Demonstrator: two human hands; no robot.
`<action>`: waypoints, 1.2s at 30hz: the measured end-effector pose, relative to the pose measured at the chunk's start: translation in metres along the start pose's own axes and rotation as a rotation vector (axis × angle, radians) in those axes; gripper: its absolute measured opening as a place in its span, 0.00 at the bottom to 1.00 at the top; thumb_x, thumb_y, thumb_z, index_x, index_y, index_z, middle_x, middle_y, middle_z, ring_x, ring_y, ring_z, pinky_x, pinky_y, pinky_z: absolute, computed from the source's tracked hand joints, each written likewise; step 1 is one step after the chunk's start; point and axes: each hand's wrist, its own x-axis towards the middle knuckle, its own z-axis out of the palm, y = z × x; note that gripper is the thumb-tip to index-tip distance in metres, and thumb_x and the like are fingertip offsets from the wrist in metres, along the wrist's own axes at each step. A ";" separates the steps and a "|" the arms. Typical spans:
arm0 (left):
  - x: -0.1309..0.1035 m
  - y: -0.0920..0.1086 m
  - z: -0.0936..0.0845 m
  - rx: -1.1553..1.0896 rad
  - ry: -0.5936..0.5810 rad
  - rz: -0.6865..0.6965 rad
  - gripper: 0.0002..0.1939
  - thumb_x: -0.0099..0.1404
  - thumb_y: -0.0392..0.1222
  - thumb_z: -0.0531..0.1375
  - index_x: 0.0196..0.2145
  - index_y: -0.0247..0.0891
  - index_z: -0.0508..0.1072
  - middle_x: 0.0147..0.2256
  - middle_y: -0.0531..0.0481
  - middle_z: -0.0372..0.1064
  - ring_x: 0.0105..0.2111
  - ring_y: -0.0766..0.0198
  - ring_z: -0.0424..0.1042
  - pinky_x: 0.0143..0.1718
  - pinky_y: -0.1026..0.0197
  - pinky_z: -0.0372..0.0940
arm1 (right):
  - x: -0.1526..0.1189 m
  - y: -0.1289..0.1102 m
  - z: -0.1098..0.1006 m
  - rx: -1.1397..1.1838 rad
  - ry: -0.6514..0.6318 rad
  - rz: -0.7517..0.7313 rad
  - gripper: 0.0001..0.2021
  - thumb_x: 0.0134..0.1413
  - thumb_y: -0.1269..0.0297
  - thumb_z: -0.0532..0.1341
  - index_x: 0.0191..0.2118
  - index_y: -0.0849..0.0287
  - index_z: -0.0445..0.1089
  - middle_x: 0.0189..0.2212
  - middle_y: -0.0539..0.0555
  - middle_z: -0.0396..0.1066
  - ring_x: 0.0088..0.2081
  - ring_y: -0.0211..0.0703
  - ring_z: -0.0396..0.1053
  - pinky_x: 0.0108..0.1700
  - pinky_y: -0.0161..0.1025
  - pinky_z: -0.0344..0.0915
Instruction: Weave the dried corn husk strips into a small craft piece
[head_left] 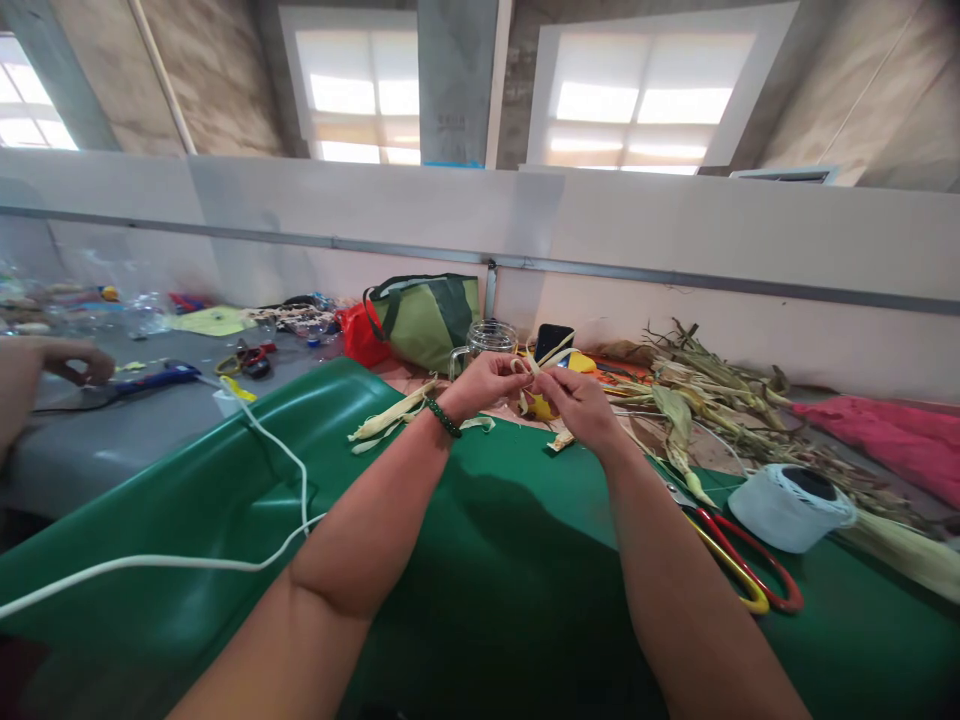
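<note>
Out in front of me, both hands meet over the far edge of the green mat [517,560]. My left hand [487,383] is closed in a pinch on a pale strip of corn husk [534,366], which curls between the fingertips. From the other side my right hand [581,405] pinches the same husk, its fingers close to the left ones. Thin husk ends stick up and hang below the fingers. A folded bundle of husk [394,412] lies on the mat left of my hands. Behind them stand a glass jar [491,335] with a handle and a dark phone [553,342].
To the right lie scissors [739,560] with red and yellow handles, a white roll of cord [784,510] and a heap of dried husks [697,390]. A white cable [187,563] crosses the mat at left. Another person's hand [75,360] is near a blue tool [161,377].
</note>
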 end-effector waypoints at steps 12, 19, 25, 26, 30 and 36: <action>0.002 -0.006 0.001 0.050 -0.058 -0.028 0.18 0.52 0.50 0.67 0.25 0.30 0.71 0.21 0.50 0.70 0.22 0.71 0.68 0.25 0.69 0.61 | 0.001 -0.006 -0.006 0.331 -0.042 0.420 0.18 0.32 0.50 0.69 0.19 0.63 0.72 0.11 0.47 0.63 0.13 0.30 0.56 0.17 0.31 0.54; 0.004 -0.009 0.007 0.048 0.034 -0.030 0.17 0.52 0.49 0.67 0.23 0.31 0.71 0.20 0.50 0.69 0.20 0.70 0.69 0.23 0.68 0.62 | -0.001 -0.009 -0.002 0.148 0.020 0.413 0.14 0.38 0.55 0.67 0.20 0.63 0.73 0.10 0.48 0.64 0.13 0.31 0.58 0.16 0.30 0.53; 0.003 -0.008 0.006 0.203 0.081 0.037 0.16 0.56 0.46 0.65 0.19 0.31 0.70 0.16 0.53 0.65 0.17 0.74 0.61 0.20 0.70 0.56 | -0.002 -0.010 -0.004 0.119 0.403 0.244 0.17 0.45 0.50 0.63 0.29 0.62 0.75 0.17 0.50 0.70 0.14 0.35 0.62 0.17 0.33 0.58; 0.003 -0.007 0.007 0.217 0.054 0.045 0.16 0.56 0.46 0.65 0.19 0.31 0.70 0.16 0.52 0.66 0.18 0.73 0.61 0.21 0.70 0.56 | -0.002 -0.009 -0.004 0.128 0.433 0.230 0.17 0.46 0.50 0.63 0.30 0.62 0.76 0.18 0.50 0.71 0.14 0.35 0.62 0.18 0.33 0.59; 0.002 -0.006 0.008 0.204 -0.013 0.036 0.16 0.55 0.47 0.66 0.21 0.30 0.71 0.19 0.50 0.69 0.21 0.70 0.66 0.24 0.68 0.60 | -0.001 -0.010 0.000 0.229 0.472 0.203 0.16 0.42 0.51 0.66 0.30 0.61 0.76 0.17 0.49 0.70 0.17 0.36 0.65 0.21 0.34 0.62; 0.001 -0.007 0.001 0.159 -0.025 -0.007 0.15 0.55 0.47 0.65 0.25 0.29 0.72 0.21 0.49 0.70 0.20 0.71 0.67 0.22 0.70 0.58 | -0.002 -0.015 0.000 0.356 0.303 0.114 0.17 0.42 0.48 0.67 0.30 0.59 0.75 0.22 0.50 0.72 0.19 0.34 0.65 0.23 0.34 0.64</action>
